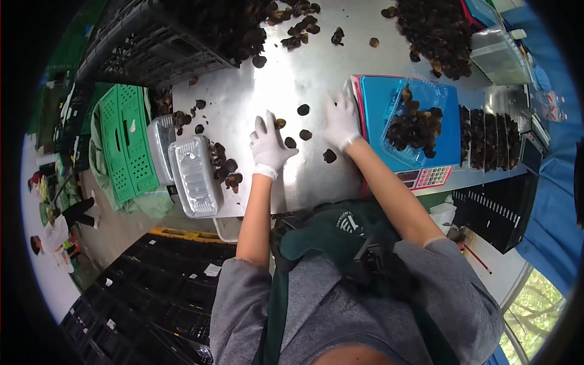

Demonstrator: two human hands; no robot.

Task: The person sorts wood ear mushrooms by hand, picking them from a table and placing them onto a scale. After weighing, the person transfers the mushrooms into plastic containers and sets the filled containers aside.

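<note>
My left hand (268, 146), in a white glove, is over the metal table with fingers spread and nothing in its grasp. A dark brown mushroom cap (290, 142) lies by its thumb, and a lighter one (280, 123) by its fingertips. Gloved in white too, my right hand (342, 125) has its fingers apart beside the left edge of a blue-topped scale (371, 125). Between the hands lie loose mushroom caps (305, 134), with another (329, 156) below my right wrist. On the scale, a clear plastic tray (398, 149) holds a heap of mushrooms (416, 128).
Filled clear packs (491, 139) stand right of the scale. At left are stacked clear plastic trays (196, 176), a green crate (126, 143) and a black crate (158, 58). A large mushroom pile (435, 36) lies at the back right. Another person (58, 234) is far left.
</note>
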